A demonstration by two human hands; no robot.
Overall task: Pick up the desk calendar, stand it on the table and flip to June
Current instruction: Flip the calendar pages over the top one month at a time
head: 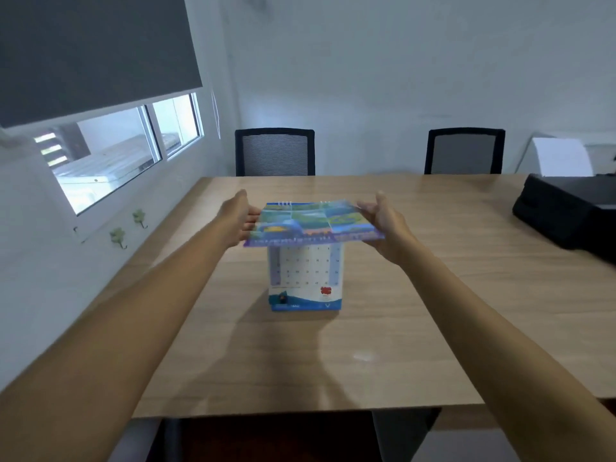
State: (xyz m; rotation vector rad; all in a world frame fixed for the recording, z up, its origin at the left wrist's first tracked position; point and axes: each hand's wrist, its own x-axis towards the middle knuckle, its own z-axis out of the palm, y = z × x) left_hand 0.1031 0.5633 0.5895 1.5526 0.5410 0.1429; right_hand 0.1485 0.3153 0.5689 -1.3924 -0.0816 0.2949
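The desk calendar (305, 278) stands upright in the middle of the wooden table (433, 295), showing a white page with a date grid and a blue lower band. One colourful page (310, 225) is lifted up and held nearly flat above the rest, still on the spiral binding at the far top. My left hand (241, 216) grips the page's left edge. My right hand (383, 221) grips its right edge. The month name cannot be read through the blur.
A black printer (566, 215) sits on the table's right side, with a white paper sheet (560, 158) behind it. Two black mesh chairs (275, 151) (465, 151) stand at the far edge. A wall with a window (116, 151) and hooks runs along the left.
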